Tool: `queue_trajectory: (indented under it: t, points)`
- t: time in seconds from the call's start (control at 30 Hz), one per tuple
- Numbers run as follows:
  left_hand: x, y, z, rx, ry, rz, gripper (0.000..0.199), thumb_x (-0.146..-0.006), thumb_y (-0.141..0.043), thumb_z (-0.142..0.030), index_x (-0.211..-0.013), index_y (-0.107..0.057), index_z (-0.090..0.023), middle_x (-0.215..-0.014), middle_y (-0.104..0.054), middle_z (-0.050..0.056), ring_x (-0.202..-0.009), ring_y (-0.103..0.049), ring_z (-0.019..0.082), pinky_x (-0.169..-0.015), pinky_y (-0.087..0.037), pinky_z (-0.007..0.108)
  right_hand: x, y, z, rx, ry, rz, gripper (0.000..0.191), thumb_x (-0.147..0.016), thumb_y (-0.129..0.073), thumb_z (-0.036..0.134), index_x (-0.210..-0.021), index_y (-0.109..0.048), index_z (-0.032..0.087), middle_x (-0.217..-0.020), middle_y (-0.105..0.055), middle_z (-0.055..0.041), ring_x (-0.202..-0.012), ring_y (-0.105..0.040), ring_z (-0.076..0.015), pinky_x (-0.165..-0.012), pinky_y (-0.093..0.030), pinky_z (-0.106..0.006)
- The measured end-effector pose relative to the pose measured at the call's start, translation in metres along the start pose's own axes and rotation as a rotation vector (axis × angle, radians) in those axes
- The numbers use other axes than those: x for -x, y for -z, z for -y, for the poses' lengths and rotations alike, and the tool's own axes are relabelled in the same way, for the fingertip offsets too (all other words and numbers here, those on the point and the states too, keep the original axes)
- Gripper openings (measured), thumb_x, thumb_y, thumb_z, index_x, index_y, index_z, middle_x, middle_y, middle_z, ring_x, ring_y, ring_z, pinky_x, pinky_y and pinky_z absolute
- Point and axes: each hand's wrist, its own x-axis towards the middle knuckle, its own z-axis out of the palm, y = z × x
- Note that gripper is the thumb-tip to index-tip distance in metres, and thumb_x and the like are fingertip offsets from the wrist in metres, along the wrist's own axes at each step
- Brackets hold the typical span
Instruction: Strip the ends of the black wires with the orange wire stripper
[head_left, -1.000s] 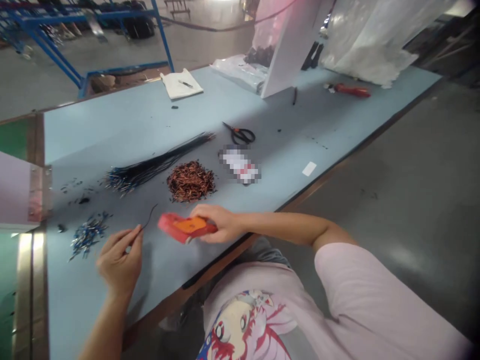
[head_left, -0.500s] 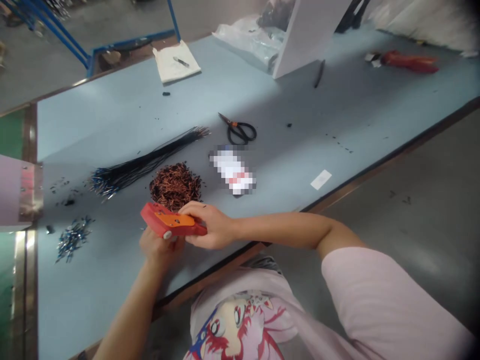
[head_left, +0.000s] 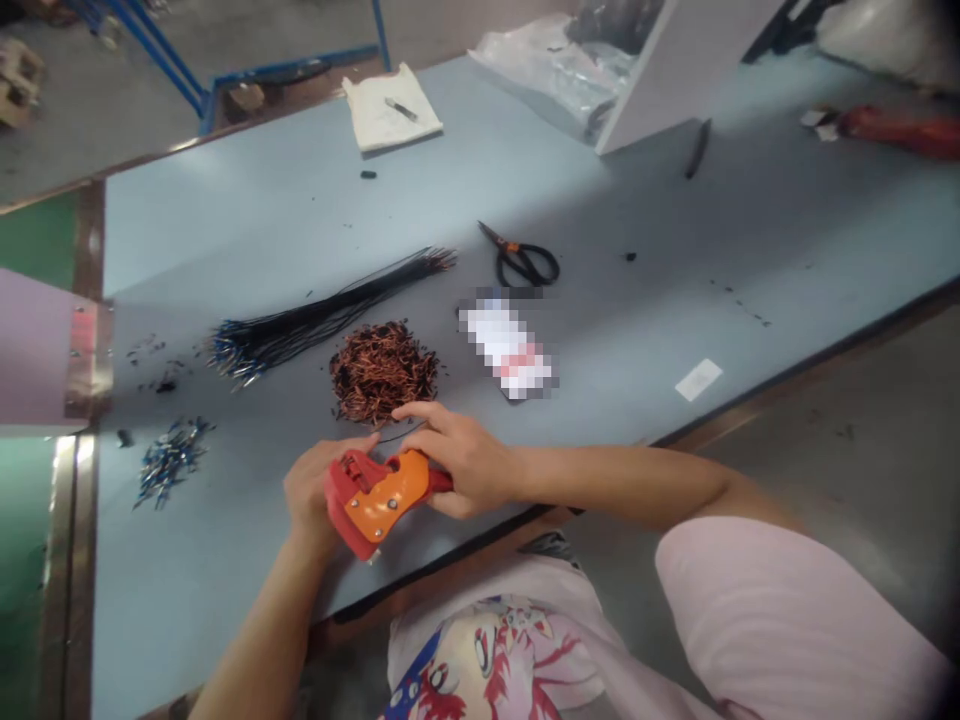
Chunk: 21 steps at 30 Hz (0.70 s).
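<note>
Item: wire stripper (head_left: 375, 505), red and orange, over the near table edge (head_left: 442, 557)'s inner side; right hand (head_left: 472, 465) curled round its handles, index finger extended.
Item: left hand (head_left: 311, 490), beside the tool's head; thin dark wire (head_left: 403, 433) runs between the two hands (whether the left fingers pinch it cannot be told, the tool partly covering them).
Item: heap of copper-coloured offcuts (head_left: 384, 372), just beyond the hands, limiting reach forward.
Item: blue tabletop (head_left: 202, 580), spreading broadly from left forearm to left edge.
Item: scissors (head_left: 529, 262), farther off, well inside the edges.
</note>
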Motion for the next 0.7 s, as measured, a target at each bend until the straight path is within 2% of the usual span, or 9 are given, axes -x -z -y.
queue_trajectory:
  t: [0.07, 0.1, 0.17, 0.2, 0.27, 0.33, 0.47, 0.6, 0.7]
  points:
    - [-0.004, 0.0, -0.011, 0.028, -0.074, -0.063, 0.024, -0.098, -0.056, -0.028, -0.12, -0.066, -0.031, -0.098, -0.079, 0.001, -0.083, -0.073, 0.02, -0.075, -0.057, 0.034, 0.003, 0.001, 0.002, 0.104, 0.017, 0.087, 0.042, -0.075, -0.064, 0.024, -0.115, -0.055, 0.013, -0.138, -0.056, -0.0258, -0.118, -0.062, -0.0322, -0.091, -0.055, -0.047]
    - [-0.006, 0.0, -0.015, 0.028, -0.09, -0.075, 0.023, -0.099, -0.056, -0.029, -0.119, -0.067, -0.031, -0.098, -0.079, 0.001, -0.082, -0.073, 0.018, -0.075, -0.057, 0.032, 0.004, 0.002, 0.003, 0.149, 0.041, 0.124, 0.043, -0.075, -0.063, 0.023, -0.116, -0.055, 0.012, -0.129, -0.062, -0.0246, -0.112, -0.063, -0.0329, -0.089, -0.054, -0.049]
    - [-0.01, -0.001, -0.019, 0.007, -0.103, -0.084, 0.02, -0.099, -0.057, -0.031, -0.113, -0.071, -0.026, -0.095, -0.079, 0.002, -0.081, -0.073, 0.018, -0.073, -0.056, 0.03, 0.005, 0.003, 0.003, 0.202, 0.098, 0.13, 0.042, -0.076, -0.061, 0.023, -0.116, -0.054, 0.012, -0.106, -0.069, -0.0188, -0.096, -0.064, -0.0318, -0.083, -0.054, -0.049]
    - [-0.013, 0.0, -0.019, -0.007, -0.105, -0.085, 0.021, -0.1, -0.056, -0.033, -0.11, -0.073, -0.024, -0.092, -0.079, 0.003, -0.078, -0.073, 0.017, -0.072, -0.055, 0.029, 0.005, 0.004, 0.002, 0.209, 0.108, 0.112, 0.041, -0.077, -0.061, 0.023, -0.116, -0.054, 0.013, -0.103, -0.07, -0.0176, -0.093, -0.064, -0.031, -0.083, -0.054, -0.048]
    - [-0.016, 0.002, -0.015, -0.048, -0.134, -0.018, 0.025, -0.1, -0.053, -0.031, -0.106, -0.075, -0.02, -0.093, -0.079, 0.006, -0.076, -0.072, 0.017, -0.067, -0.053, 0.029, 0.003, 0.007, -0.001, 0.204, 0.112, 0.058, 0.038, -0.078, -0.059, 0.022, -0.115, -0.053, 0.014, -0.1, -0.069, -0.0157, -0.089, -0.064, -0.0288, -0.081, -0.055, -0.044]
    - [-0.018, 0.007, -0.008, -0.085, -0.118, 0.057, 0.023, -0.098, -0.054, -0.024, -0.101, -0.076, -0.021, -0.091, -0.079, 0.004, -0.076, -0.071, 0.018, -0.064, -0.05, 0.028, -0.001, 0.011, -0.006, 0.251, 0.111, 0.005, 0.036, -0.079, -0.058, 0.02, -0.114, -0.054, 0.015, -0.098, -0.069, -0.015, -0.088, -0.064, -0.0289, -0.079, -0.055, -0.043]
    - [-0.018, 0.019, 0.008, -0.117, -0.026, 0.11, 0.034, -0.093, -0.052, -0.012, -0.115, -0.075, -0.024, -0.103, -0.08, 0.002, -0.086, -0.072, 0.019, -0.072, -0.05, 0.029, -0.007, 0.018, -0.017, 0.413, 0.084, -0.081, 0.032, -0.081, -0.06, 0.021, -0.111, -0.054, 0.016, -0.097, -0.069, -0.0155, -0.088, -0.064, -0.0316, -0.076, -0.055, -0.045]
    - [-0.018, 0.021, 0.013, -0.013, 0.046, 0.061, 0.023, -0.094, -0.059, -0.018, -0.106, -0.078, -0.022, -0.095, -0.08, 0.003, -0.088, -0.071, 0.019, -0.079, -0.052, 0.03, -0.01, 0.022, -0.024, 0.479, 0.101, -0.112, 0.033, -0.078, -0.06, 0.019, -0.11, -0.055, 0.016, -0.094, -0.069, -0.0144, -0.084, -0.065, -0.0313, -0.074, -0.055, -0.044]
    - [-0.019, 0.018, 0.009, 0.054, 0.087, -0.003, 0.022, -0.094, -0.059, -0.016, -0.106, -0.077, -0.018, -0.098, -0.079, 0.005, -0.09, -0.071, 0.016, -0.084, -0.053, 0.027, -0.011, 0.024, -0.026, 0.506, 0.116, -0.112, 0.033, -0.078, -0.061, 0.021, -0.111, -0.056, 0.017, -0.094, -0.069, -0.0136, -0.084, -0.065, -0.0315, -0.073, -0.054, -0.044]
